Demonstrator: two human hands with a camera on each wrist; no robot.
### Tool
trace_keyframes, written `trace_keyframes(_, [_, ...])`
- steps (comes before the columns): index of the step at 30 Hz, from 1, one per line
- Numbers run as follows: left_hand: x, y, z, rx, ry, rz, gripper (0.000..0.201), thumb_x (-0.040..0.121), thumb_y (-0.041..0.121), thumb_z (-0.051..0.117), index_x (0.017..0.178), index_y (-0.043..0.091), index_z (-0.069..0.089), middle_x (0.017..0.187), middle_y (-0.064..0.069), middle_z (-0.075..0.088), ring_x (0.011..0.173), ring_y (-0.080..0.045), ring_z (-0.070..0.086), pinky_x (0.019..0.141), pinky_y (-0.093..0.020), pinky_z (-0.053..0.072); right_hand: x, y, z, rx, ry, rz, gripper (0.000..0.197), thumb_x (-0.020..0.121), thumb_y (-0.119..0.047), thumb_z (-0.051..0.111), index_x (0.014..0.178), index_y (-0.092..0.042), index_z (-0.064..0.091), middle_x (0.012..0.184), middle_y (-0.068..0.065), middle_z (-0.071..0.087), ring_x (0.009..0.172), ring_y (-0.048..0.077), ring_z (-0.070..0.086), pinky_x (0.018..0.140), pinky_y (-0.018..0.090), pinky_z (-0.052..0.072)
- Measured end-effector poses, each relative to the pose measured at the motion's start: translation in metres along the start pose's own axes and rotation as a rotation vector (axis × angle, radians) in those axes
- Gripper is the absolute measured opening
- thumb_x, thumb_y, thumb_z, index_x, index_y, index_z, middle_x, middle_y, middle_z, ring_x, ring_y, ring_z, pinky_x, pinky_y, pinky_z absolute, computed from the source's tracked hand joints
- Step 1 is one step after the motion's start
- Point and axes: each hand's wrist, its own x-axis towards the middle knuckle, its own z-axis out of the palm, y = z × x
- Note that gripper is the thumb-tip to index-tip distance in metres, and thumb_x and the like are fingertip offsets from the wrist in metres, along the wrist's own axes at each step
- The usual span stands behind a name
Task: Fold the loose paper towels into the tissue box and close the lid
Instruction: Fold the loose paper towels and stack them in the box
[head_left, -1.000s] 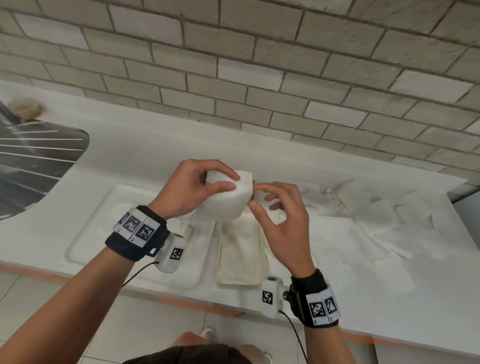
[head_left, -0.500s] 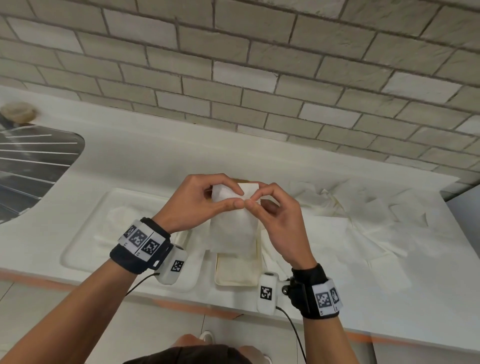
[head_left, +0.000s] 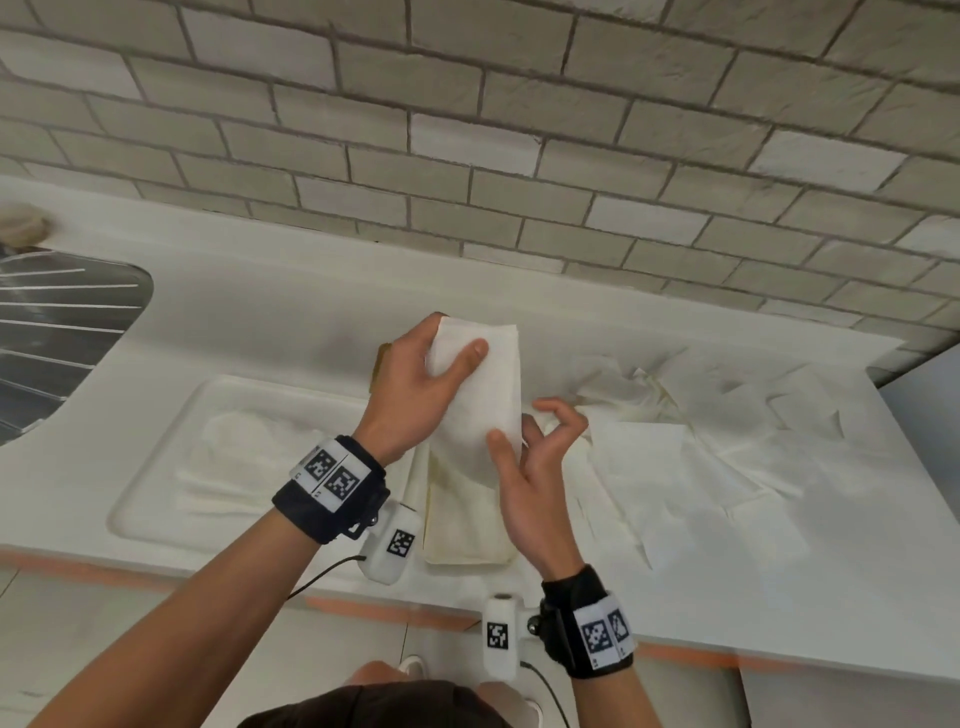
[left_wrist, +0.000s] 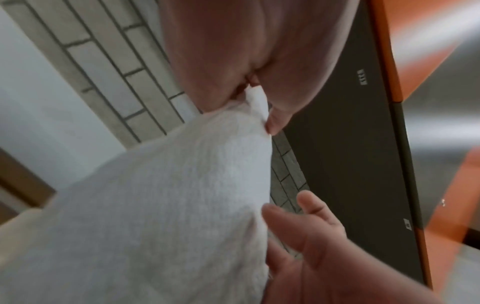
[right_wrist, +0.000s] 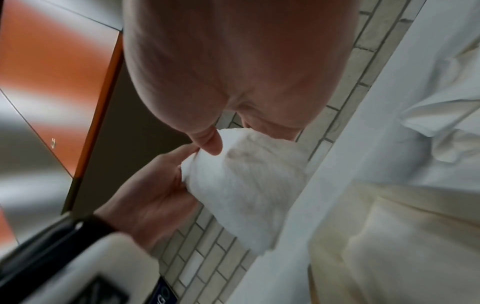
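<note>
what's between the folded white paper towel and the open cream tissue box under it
Nothing visible. The folded white paper towel, held by the left hand and right hand, hangs directly above the open cream tissue box.

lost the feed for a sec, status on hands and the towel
Left hand grips folded paper towel up top. Right hand pinches its lower edge. Open tissue box below, nothing blocking.
</note>
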Motion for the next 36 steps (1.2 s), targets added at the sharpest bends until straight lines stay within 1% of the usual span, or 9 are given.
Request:
trace_keyframes(5, [-0.001, -0.013, 0.021, -0.174, 0.077, -0.159, 0.022, 0.106, 0.031, 0.065, 0.107, 0.009, 0.060, 0.104, -0.013, 0.071, 0.089, -0.015, 0.067, 0.088, -0.053, 0.058, -0.014, 0.021, -0.001, -0.180, 0.012, -0.001, 0.036, 0.106, -0.003, 0.060, 0.123, -0.027, 0.038, 0.119, -0.023, 0.054, 0.108, 0.007, 0.063, 0.091, 0.022, 0.052])
trace_keyframes(9, [0.002, -0.028, 0.023, -0.103, 0.073, -0.191, 0.020, 0.107, 0.032, 0.064, 0.111, 0.013, 0.058, 0.094, 0.012, 0.066, 0.084, 0.002, 0.063, 0.086, -0.042, 0.058, -0.014, 0.038, -0.015, -0.356, 0.000, 0.025, 0.022, 0.104, -0.004, 0.058, 0.110, -0.026, 0.059, 0.106, -0.010, 0.067, 0.072, 0.004, 0.054, 0.071, 0.022, 0.045])
trace_keyframes(11, [0.005, -0.044, 0.020, 0.036, 0.016, -0.225, 0.021, 0.105, 0.031, 0.066, 0.115, 0.014, 0.059, 0.099, 0.011, 0.064, 0.087, 0.004, 0.063, 0.087, -0.041, 0.058, -0.012, 0.048, -0.017, -0.437, -0.031, 0.097, 0.028, 0.103, 0.000, 0.054, 0.107, -0.027, 0.061, 0.098, -0.006, 0.070, 0.059, 0.006, 0.050, 0.061, 0.021, 0.042])
trace_keyframes(16, [0.014, -0.098, 0.014, 0.422, -0.268, -0.351, 0.044, 0.104, 0.042, 0.065, 0.138, 0.014, 0.063, 0.126, -0.004, 0.071, 0.117, -0.025, 0.067, 0.101, -0.045, 0.055, -0.003, 0.066, -0.011, -0.697, -0.221, 0.333, 0.031, 0.101, 0.004, 0.046, 0.118, -0.019, 0.059, 0.116, 0.003, 0.064, 0.094, 0.010, 0.061, 0.073, 0.009, 0.041])
trace_keyframes(20, [0.017, -0.120, 0.019, 0.636, -0.453, -0.308, 0.045, 0.101, 0.041, 0.069, 0.136, 0.012, 0.070, 0.130, -0.010, 0.072, 0.124, -0.029, 0.065, 0.103, -0.038, 0.051, 0.001, 0.066, 0.000, -0.836, -0.322, 0.445, 0.032, 0.101, 0.003, 0.046, 0.131, -0.007, 0.053, 0.135, 0.016, 0.055, 0.118, 0.029, 0.059, 0.099, 0.032, 0.049])
trace_keyframes(25, [0.019, -0.120, 0.034, 0.812, -0.603, -0.214, 0.051, 0.101, 0.022, 0.070, 0.150, 0.018, 0.054, 0.149, -0.011, 0.055, 0.145, -0.033, 0.042, 0.117, -0.042, 0.037, -0.002, 0.061, 0.000, -0.929, -0.415, 0.511, 0.035, 0.107, -0.006, 0.047, 0.142, -0.006, 0.045, 0.136, 0.019, 0.049, 0.118, 0.035, 0.061, 0.098, 0.037, 0.053])
trace_keyframes(29, [0.007, -0.104, 0.038, 0.960, -0.523, 0.173, 0.056, 0.089, 0.013, 0.082, 0.140, 0.015, 0.059, 0.143, -0.011, 0.052, 0.132, -0.032, 0.048, 0.107, -0.045, 0.049, -0.011, 0.049, -0.029, -0.854, -0.296, 0.388, 0.025, 0.107, -0.021, 0.052, 0.131, -0.022, 0.058, 0.120, 0.011, 0.064, 0.099, 0.029, 0.069, 0.089, 0.039, 0.060])
trace_keyframes(32, [-0.006, -0.097, 0.043, 1.054, -0.644, 0.222, 0.057, 0.087, 0.039, 0.083, 0.134, 0.020, 0.057, 0.143, -0.005, 0.049, 0.132, -0.029, 0.049, 0.104, -0.045, 0.050, -0.010, 0.047, -0.067, -0.820, -0.113, 0.274, 0.014, 0.102, -0.022, 0.060, 0.112, -0.030, 0.066, 0.098, -0.002, 0.076, 0.089, 0.019, 0.073, 0.083, 0.040, 0.062])
trace_keyframes(36, [-0.019, -0.110, 0.058, 1.411, -1.052, -0.085, 0.132, 0.065, 0.072, 0.087, 0.162, 0.016, 0.019, 0.172, -0.013, 0.010, 0.153, -0.039, 0.027, 0.123, -0.052, 0.035, -0.001, 0.061, -0.126, -0.843, -0.029, 0.310, 0.009, 0.099, -0.031, 0.067, 0.107, -0.035, 0.066, 0.099, -0.010, 0.076, 0.092, 0.014, 0.073, 0.088, 0.042, 0.061])
